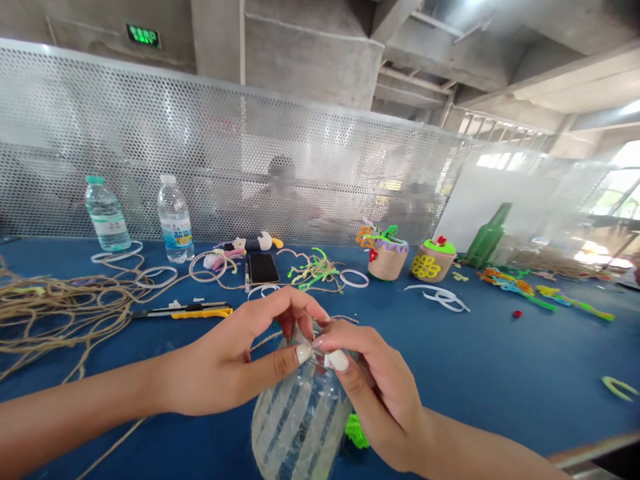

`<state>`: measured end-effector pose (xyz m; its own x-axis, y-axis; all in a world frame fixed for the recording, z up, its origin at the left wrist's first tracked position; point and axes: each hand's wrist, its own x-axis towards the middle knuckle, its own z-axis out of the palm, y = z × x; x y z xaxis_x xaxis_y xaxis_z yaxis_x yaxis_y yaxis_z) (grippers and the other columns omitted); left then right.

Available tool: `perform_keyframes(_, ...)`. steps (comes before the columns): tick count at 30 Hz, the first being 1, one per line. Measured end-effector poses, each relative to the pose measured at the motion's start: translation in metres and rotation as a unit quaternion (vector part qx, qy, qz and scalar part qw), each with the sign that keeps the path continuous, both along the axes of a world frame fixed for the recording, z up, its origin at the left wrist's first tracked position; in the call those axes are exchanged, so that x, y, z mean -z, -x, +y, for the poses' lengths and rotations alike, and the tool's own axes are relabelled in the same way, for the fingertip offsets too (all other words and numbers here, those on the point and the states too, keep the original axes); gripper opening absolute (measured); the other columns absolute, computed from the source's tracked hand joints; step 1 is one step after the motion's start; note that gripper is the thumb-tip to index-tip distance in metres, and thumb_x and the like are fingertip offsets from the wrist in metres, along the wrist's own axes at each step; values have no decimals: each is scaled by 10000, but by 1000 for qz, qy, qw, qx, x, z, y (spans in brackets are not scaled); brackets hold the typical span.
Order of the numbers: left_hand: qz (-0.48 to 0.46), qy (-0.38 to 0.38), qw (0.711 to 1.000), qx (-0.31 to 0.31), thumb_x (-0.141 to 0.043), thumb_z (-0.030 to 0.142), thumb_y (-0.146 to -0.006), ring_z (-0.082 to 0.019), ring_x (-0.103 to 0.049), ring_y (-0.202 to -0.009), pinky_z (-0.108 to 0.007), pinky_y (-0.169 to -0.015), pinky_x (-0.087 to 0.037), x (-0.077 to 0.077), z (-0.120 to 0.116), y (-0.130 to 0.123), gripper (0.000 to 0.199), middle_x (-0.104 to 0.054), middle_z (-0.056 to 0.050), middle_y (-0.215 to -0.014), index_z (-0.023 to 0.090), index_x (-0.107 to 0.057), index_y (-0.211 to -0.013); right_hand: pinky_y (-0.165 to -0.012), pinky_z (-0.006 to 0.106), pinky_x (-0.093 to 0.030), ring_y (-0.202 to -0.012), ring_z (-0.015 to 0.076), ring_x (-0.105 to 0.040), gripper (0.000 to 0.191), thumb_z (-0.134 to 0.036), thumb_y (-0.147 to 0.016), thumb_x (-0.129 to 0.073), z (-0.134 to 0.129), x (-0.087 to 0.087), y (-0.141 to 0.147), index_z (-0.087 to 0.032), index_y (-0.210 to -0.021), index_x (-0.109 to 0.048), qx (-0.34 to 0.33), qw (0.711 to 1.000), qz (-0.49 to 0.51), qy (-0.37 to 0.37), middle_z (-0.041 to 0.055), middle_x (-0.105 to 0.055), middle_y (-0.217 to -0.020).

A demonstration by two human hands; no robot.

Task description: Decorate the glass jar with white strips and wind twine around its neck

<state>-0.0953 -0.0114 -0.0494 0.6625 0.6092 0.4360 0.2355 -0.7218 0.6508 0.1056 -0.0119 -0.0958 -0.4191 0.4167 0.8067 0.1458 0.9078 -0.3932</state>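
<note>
A clear bottle (300, 420) with whitish diagonal stripes stands near the table's front edge, its neck between my hands. My left hand (235, 360) comes from the left, thumb and fingers pinched at the bottle's top. From the right, my right hand (383, 387) pinches at the same spot, thumb against a small white piece. The fingertips nearly meet. A strand of twine (265, 341) runs toward the fingers from the left. What exactly lies between the fingertips is too small to tell. Bright green fluffy material (357, 432) shows beside the bottle.
Loose twine (60, 313) spreads at the left, near a yellow cutter (203, 311). Two water bottles (107, 220), a phone (263, 268), two decorated pots (389, 259) and a green bottle (489, 237) stand or lie farther back. Colourful pipe cleaners (520, 287) lie right.
</note>
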Motion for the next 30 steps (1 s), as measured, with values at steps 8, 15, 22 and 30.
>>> perform_keyframes(8,3,-5,1000,-4,-478,190,-925,-132,-516,-857,-263,-762,-481,-2,-2,0,162,-561,-39,-969,183,-490,-1087,-681,258,-497,-753,129,-575,214,-105,-912,-418,1,-1,1,-227,-1052,-525,-5,1000,7,5,14,-596,-851)
perform_keyframes(15,-7,1,1000,-8,-479,204,-932,-127,-525,-873,-254,-777,-478,2,2,1,184,-567,-33,-993,199,-490,-1115,-691,233,-498,-761,115,-580,257,-62,-890,-405,2,-6,1,-213,-1053,-535,-12,1000,0,-19,12,-614,-851)
perform_keyframes(22,-8,17,1000,-15,-501,219,-925,-131,-538,-893,-258,-796,-485,6,2,1,193,-571,-24,-997,211,-492,-1118,-660,242,-481,-743,119,-567,250,-61,-895,-408,3,-4,0,-214,-1049,-530,-16,1000,-1,-3,13,-606,-847)
perform_keyframes(30,-19,47,999,-6,-498,240,-932,-128,-527,-894,-244,-811,-468,7,3,0,173,-559,-4,-984,234,-494,-1105,-651,239,-464,-717,111,-534,215,-60,-894,-407,5,-1,-2,-200,-1012,-521,-26,1000,-12,-5,2,-565,-794)
